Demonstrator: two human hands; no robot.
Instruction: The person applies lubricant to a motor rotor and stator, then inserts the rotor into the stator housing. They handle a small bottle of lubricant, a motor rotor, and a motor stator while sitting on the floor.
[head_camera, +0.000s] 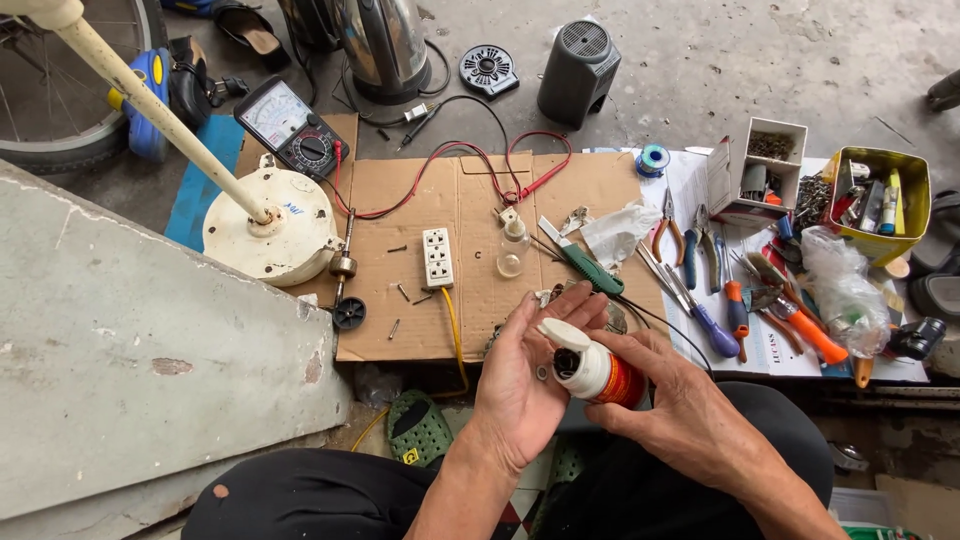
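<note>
Two hands (520, 385), one bottle (597, 372)

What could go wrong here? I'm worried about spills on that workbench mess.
1. The bottle lies tilted and open in the right hand, mouth toward the left hand; its contents could run out onto the palm.
2. The cap looks only loosely perched on the left fingers, so it may drop among the tools.

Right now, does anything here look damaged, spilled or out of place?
Nothing is spilled. The cream round fan base lies taken apart on the brown cardboard sheet, with loose screws scattered around the white socket strip.
</note>
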